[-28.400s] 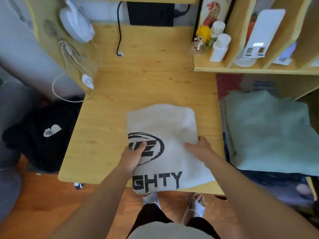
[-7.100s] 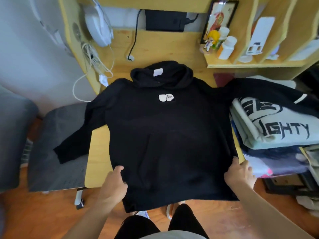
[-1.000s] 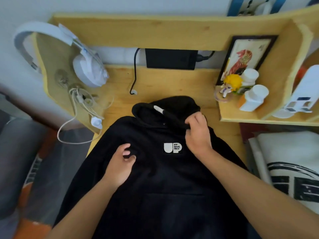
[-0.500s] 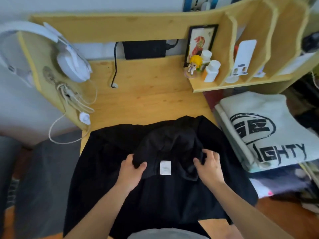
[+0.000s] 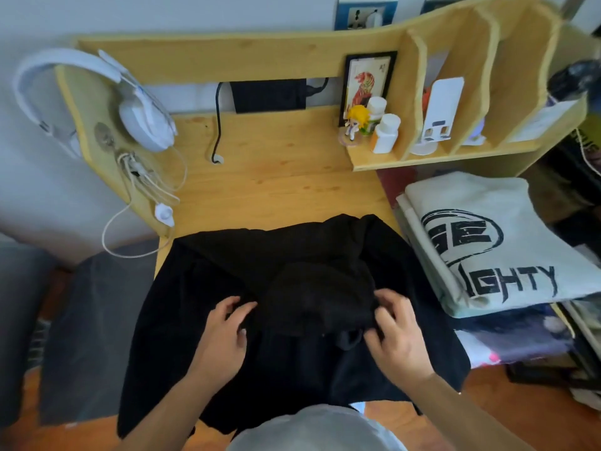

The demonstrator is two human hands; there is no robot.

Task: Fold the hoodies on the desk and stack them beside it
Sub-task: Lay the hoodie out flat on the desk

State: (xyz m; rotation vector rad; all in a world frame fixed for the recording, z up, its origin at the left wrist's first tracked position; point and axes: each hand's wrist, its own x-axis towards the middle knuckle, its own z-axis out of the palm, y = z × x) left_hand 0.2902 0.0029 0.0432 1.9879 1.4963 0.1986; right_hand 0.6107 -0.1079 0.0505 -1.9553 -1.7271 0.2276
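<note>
Light wooden desk [image 5: 276, 177] with a shelf unit at the back, white headphones [image 5: 140, 115] hanging on the left side panel. A black hoodie [image 5: 292, 353] is spread across the near edge, hood folded down onto the body and fabric spilling over the front. Left hand [image 5: 224, 336] rests on it with fingers loosely curled — can't tell if it's gripping. Right hand [image 5: 398, 336] pinches the hood's edge. Just right of the desk, a folded pale hoodie [image 5: 487, 242] tops a stack.
</note>
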